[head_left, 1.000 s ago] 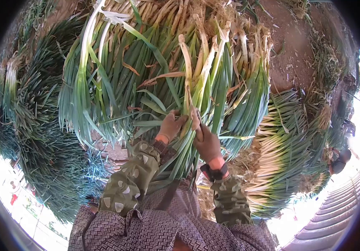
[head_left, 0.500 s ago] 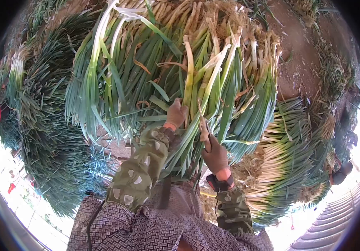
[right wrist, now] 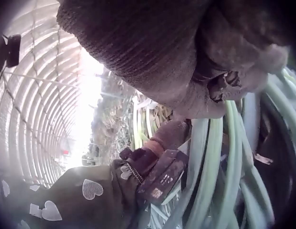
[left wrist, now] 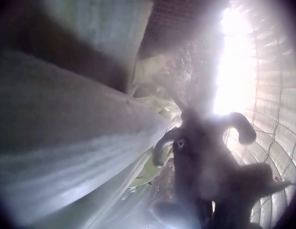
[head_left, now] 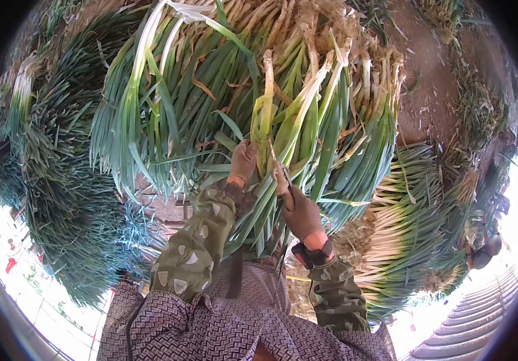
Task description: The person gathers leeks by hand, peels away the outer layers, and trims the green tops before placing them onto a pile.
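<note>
A heap of long green onions (head_left: 193,108) lies in front of me, white root ends away from me and leaves hanging toward me. My gloved left hand (head_left: 244,161) grips the leafy part of one yellowish green onion (head_left: 263,111); its pale root end points away. Just to the right, my gloved right hand (head_left: 301,213) holds pruning shears (head_left: 278,171), tip up beside that stalk. In the left wrist view the shears (left wrist: 181,143) appear as a dark shape with a hooked blade, close to blurred leaves. In the right wrist view the glove (right wrist: 157,52) hides most of the tool.
Another large pile of green onions (head_left: 72,192) stands at the left. At the right, bundled green onions (head_left: 397,228) lie with pale ends toward the heap. Bare soil (head_left: 424,78) with scraps shows at upper right. A ribbed wall (head_left: 481,313) is at lower right.
The gripped stalk's lower part has shifted left with my left hand. The shears dipped away from the stalks, then came back up and left beside the gripped one.
</note>
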`<action>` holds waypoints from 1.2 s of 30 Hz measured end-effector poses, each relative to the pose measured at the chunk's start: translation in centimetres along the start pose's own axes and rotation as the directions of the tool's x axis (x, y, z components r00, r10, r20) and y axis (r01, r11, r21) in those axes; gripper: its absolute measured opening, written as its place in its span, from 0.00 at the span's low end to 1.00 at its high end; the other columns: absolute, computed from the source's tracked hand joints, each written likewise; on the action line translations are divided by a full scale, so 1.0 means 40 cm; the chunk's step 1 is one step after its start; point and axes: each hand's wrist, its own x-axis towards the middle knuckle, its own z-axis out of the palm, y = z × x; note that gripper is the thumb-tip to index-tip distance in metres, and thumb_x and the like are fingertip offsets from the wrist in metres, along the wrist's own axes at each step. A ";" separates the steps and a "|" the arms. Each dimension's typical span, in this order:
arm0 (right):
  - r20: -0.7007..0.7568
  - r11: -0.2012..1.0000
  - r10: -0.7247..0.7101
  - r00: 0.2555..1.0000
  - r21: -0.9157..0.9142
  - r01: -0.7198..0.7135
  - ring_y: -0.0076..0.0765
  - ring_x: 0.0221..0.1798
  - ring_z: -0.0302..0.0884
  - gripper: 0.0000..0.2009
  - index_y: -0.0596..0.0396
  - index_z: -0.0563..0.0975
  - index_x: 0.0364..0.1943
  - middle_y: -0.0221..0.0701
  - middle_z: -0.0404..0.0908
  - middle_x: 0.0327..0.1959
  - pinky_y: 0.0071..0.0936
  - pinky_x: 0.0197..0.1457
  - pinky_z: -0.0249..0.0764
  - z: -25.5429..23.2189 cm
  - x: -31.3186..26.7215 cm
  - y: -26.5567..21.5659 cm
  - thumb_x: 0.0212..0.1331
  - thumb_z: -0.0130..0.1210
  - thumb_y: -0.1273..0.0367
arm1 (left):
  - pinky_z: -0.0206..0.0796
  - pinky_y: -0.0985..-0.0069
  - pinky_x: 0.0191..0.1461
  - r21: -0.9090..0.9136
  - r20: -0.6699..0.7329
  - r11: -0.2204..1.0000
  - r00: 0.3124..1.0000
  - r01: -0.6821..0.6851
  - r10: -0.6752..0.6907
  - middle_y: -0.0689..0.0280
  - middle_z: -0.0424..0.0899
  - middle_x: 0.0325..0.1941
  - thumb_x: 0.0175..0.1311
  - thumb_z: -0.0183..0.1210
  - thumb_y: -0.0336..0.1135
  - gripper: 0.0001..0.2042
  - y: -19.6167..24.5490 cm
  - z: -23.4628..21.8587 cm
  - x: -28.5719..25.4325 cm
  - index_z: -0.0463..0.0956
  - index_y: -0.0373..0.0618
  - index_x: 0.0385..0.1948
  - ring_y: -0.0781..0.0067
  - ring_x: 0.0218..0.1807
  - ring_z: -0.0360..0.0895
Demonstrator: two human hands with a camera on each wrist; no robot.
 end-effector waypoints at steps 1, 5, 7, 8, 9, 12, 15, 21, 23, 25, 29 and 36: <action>-0.017 1.000 -0.026 1.000 -0.012 0.026 0.67 0.38 0.80 0.19 0.49 0.71 0.54 0.54 0.82 0.33 0.58 0.41 0.74 -0.005 0.017 -0.009 0.59 0.56 0.63 | 0.69 0.75 0.50 -0.007 -0.004 1.000 1.000 0.016 -0.016 0.61 0.83 0.40 0.78 0.49 0.35 0.13 0.002 -0.003 -0.003 0.75 0.32 0.49 0.75 0.41 0.74; -0.102 0.999 -0.030 0.994 -0.020 0.028 0.66 0.37 0.80 0.14 0.48 0.72 0.49 0.54 0.81 0.32 0.59 0.42 0.74 0.009 0.091 -0.003 0.61 0.53 0.63 | 0.69 0.75 0.51 0.004 -0.010 1.000 1.000 0.002 -0.002 0.60 0.83 0.40 0.78 0.50 0.37 0.15 0.009 -0.006 -0.006 0.75 0.31 0.48 0.74 0.41 0.75; -0.096 0.996 -0.075 0.993 -0.059 0.069 0.67 0.38 0.80 0.13 0.48 0.73 0.48 0.53 0.82 0.35 0.59 0.43 0.74 -0.009 0.116 -0.024 0.61 0.53 0.62 | 0.69 0.74 0.51 0.034 -0.001 0.999 1.000 -0.009 0.009 0.60 0.83 0.40 0.78 0.50 0.38 0.15 -0.001 -0.014 -0.004 0.75 0.31 0.49 0.74 0.41 0.76; -0.095 0.997 -0.045 0.994 -0.068 0.038 0.66 0.39 0.80 0.13 0.48 0.73 0.48 0.52 0.82 0.36 0.59 0.44 0.74 -0.015 0.131 -0.032 0.61 0.53 0.63 | 0.69 0.75 0.52 0.051 0.008 0.999 1.000 -0.001 0.001 0.60 0.83 0.41 0.78 0.49 0.37 0.16 -0.006 -0.018 -0.001 0.75 0.30 0.49 0.74 0.42 0.76; -0.095 0.997 -0.015 0.995 -0.076 0.008 0.66 0.40 0.80 0.13 0.48 0.73 0.49 0.51 0.82 0.37 0.58 0.45 0.75 -0.021 0.148 -0.040 0.61 0.54 0.63 | 0.69 0.75 0.52 0.069 0.016 0.998 1.000 0.006 -0.007 0.60 0.83 0.41 0.78 0.49 0.37 0.16 -0.009 -0.020 0.001 0.75 0.30 0.49 0.74 0.42 0.76; -0.108 0.989 -0.089 0.990 -0.131 0.074 0.64 0.42 0.81 0.14 0.47 0.74 0.50 0.49 0.82 0.39 0.56 0.47 0.76 -0.047 0.195 -0.063 0.60 0.54 0.64 | 0.69 0.75 0.52 0.031 -0.026 0.999 0.999 0.035 -0.034 0.59 0.83 0.41 0.77 0.49 0.36 0.16 -0.014 -0.008 0.001 0.76 0.29 0.49 0.73 0.42 0.76; -0.130 0.988 -0.083 0.988 -0.140 0.065 0.65 0.43 0.80 0.16 0.53 0.76 0.48 0.53 0.82 0.39 0.54 0.48 0.76 -0.063 0.262 -0.080 0.55 0.56 0.64 | 0.69 0.75 0.51 -0.008 -0.034 1.000 0.999 0.017 -0.018 0.60 0.83 0.40 0.76 0.48 0.35 0.15 -0.012 -0.001 0.002 0.76 0.29 0.48 0.73 0.42 0.76; -0.087 0.986 0.025 0.996 -0.162 -0.039 0.64 0.47 0.81 0.19 0.59 0.77 0.47 0.54 0.83 0.41 0.51 0.52 0.77 -0.075 0.352 -0.083 0.53 0.58 0.64 | 0.68 0.76 0.50 0.043 0.017 0.998 0.999 0.045 -0.046 0.62 0.83 0.39 0.76 0.48 0.35 0.15 -0.006 -0.016 0.005 0.76 0.30 0.47 0.75 0.41 0.75; -0.086 0.981 0.025 0.996 -0.188 -0.041 0.63 0.48 0.82 0.18 0.60 0.78 0.48 0.54 0.84 0.42 0.51 0.53 0.78 -0.092 0.370 -0.098 0.56 0.58 0.64 | 0.68 0.76 0.49 0.013 0.018 0.997 0.997 0.074 -0.074 0.63 0.83 0.39 0.77 0.48 0.35 0.15 -0.006 -0.015 0.003 0.76 0.30 0.47 0.76 0.41 0.75; -0.079 0.975 0.043 0.996 -0.216 -0.059 0.63 0.48 0.82 0.18 0.60 0.78 0.48 0.53 0.84 0.43 0.50 0.54 0.78 -0.110 0.404 -0.110 0.56 0.57 0.64 | 0.68 0.77 0.49 -0.038 0.007 0.996 0.997 0.083 -0.083 0.63 0.83 0.39 0.77 0.48 0.35 0.15 -0.023 -0.011 0.005 0.76 0.31 0.47 0.77 0.40 0.75; -0.120 0.978 0.002 0.993 -0.208 -0.027 0.61 0.48 0.82 0.20 0.61 0.80 0.47 0.54 0.84 0.42 0.47 0.54 0.77 -0.126 0.480 -0.136 0.51 0.61 0.62 | 0.68 0.78 0.48 -0.103 0.009 0.990 0.996 0.092 -0.092 0.64 0.83 0.39 0.78 0.48 0.36 0.14 -0.075 -0.003 0.014 0.76 0.32 0.48 0.79 0.40 0.74; -0.159 0.983 -0.069 0.985 -0.178 0.040 0.60 0.49 0.82 0.22 0.60 0.81 0.49 0.53 0.84 0.43 0.47 0.55 0.77 -0.090 0.638 -0.131 0.53 0.59 0.60 | 0.70 0.65 0.47 -0.016 -0.003 0.998 0.998 0.063 -0.063 0.49 0.85 0.38 0.75 0.51 0.42 0.17 -0.033 -0.018 -0.004 0.78 0.36 0.46 0.46 0.41 0.81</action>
